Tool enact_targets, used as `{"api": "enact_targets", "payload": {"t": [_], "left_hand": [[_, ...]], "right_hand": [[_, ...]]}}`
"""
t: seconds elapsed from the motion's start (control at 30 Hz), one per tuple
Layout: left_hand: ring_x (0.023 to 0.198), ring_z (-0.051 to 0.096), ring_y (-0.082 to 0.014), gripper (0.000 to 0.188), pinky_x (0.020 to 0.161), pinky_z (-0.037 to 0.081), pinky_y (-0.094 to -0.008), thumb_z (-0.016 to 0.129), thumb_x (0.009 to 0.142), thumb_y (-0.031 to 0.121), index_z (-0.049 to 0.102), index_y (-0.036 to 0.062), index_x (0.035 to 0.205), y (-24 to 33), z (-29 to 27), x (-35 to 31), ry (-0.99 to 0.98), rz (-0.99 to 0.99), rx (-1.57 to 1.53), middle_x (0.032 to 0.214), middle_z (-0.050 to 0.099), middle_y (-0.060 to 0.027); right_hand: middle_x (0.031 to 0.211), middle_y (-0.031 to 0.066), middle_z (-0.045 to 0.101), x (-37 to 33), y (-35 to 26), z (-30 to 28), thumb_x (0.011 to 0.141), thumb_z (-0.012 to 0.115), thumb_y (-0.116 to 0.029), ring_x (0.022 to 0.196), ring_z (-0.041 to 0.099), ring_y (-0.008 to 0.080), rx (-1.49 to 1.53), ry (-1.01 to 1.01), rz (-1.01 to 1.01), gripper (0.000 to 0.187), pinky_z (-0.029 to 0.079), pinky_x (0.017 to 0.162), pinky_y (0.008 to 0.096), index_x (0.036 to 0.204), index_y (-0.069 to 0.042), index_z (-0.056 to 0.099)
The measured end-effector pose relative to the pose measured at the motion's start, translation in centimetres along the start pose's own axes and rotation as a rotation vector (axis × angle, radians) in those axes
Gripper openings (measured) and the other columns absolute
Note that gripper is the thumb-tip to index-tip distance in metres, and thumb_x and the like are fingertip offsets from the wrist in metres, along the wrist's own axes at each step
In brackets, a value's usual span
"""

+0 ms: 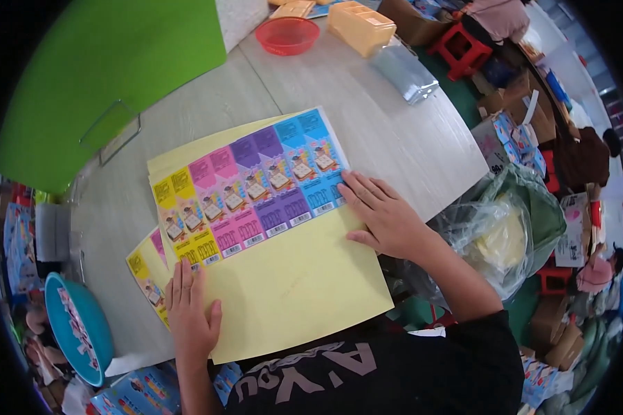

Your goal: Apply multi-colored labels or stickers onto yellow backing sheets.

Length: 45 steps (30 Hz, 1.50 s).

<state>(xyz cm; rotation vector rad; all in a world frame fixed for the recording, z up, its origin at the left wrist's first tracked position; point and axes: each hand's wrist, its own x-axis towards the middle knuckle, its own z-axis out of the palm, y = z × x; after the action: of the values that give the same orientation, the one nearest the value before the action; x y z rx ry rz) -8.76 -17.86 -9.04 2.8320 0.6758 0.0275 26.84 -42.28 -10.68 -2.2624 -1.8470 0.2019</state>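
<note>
A printed label sheet (256,181) in yellow, pink, purple and blue columns lies on a large pale-yellow paper sheet (298,283) at the table's near edge. Flat on the left end of the printed strip and the yellow paper rests my left hand (190,315), its fingers stretched out. My right hand (384,214) lies with fingers spread over the strip's right end, at the blue column. Under the left side, the corner of another printed sheet (145,277) sticks out. Neither hand grips anything.
A red plastic basin (287,36), an orange container (361,28) and a clear plastic pack (405,72) stand at the table's far side. A teal basin (79,332) with small pieces is at left. A green panel (118,76) rises at far left. Plastic bags (498,235) lie right.
</note>
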Motion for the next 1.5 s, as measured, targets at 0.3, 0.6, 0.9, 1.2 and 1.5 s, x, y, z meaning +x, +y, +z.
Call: {"api": "enact_targets", "payload": {"t": [0.3, 0.6, 0.9, 1.2, 1.5], "left_hand": [[0.156, 0.031, -0.0423, 0.068, 0.127, 0.024, -0.0543, 0.058, 0.091, 0.018, 0.044, -0.0008, 0.155, -7.6, -1.6, -1.8, 0.0, -0.079, -0.16, 0.167, 0.037, -0.022], [0.157, 0.032, -0.0394, 0.069, 0.125, 0.026, -0.0546, 0.062, 0.092, 0.022, 0.043, -0.0003, 0.155, -23.5, -0.5, -3.8, 0.031, -0.042, -0.065, 0.167, 0.038, -0.02], [0.156, 0.03, -0.0379, 0.073, 0.125, 0.024, -0.0555, 0.073, 0.09, 0.035, 0.048, 0.0063, 0.153, -28.6, -2.2, -5.3, 0.071, -0.068, 0.079, 0.168, 0.037, -0.0152], [0.152, 0.037, -0.0377, 0.077, 0.121, 0.031, -0.054, 0.083, 0.076, 0.051, 0.063, 0.0105, 0.138, -25.0, -1.3, -8.8, -0.165, 0.178, -0.077, 0.161, 0.045, -0.0172], [0.137, 0.058, -0.0356, 0.052, 0.099, 0.052, -0.0491, 0.08, 0.081, 0.045, 0.074, 0.0096, 0.118, -24.5, -0.5, -8.5, -0.046, 0.259, -0.03, 0.147, 0.062, -0.0171]], "right_hand": [[0.15, 0.0176, 0.058, 2.9, -3.1, -4.4, 0.099, 0.065, -0.037, 0.14, 0.053, 0.0349, -0.133, -0.002, 0.212, 0.051, 0.038, 0.119, 0.0492, 0.134, -0.001, 0.061], [0.137, 0.0193, 0.066, 2.8, -4.2, 0.0, 0.096, 0.069, -0.013, 0.117, 0.065, 0.0437, -0.035, 0.2, 0.782, 0.016, 0.051, 0.1, 0.0453, 0.107, -0.003, 0.063], [0.135, 0.0182, 0.066, 3.6, -4.9, 2.4, 0.095, 0.069, -0.01, 0.126, 0.062, 0.0401, -0.358, 0.237, 0.627, 0.019, 0.047, 0.108, 0.0456, 0.112, -0.005, 0.066], [0.144, 0.013, 0.059, 13.8, -27.3, 6.8, 0.086, 0.078, -0.043, 0.135, 0.055, 0.0341, 0.168, -0.172, -0.153, 0.051, 0.042, 0.112, 0.0504, 0.125, -0.01, 0.068], [0.148, 0.0133, 0.054, 14.0, -28.1, 10.0, 0.084, 0.078, -0.048, 0.139, 0.051, 0.0332, 0.104, -0.221, -0.273, 0.063, 0.04, 0.114, 0.0521, 0.131, -0.009, 0.064]]}}
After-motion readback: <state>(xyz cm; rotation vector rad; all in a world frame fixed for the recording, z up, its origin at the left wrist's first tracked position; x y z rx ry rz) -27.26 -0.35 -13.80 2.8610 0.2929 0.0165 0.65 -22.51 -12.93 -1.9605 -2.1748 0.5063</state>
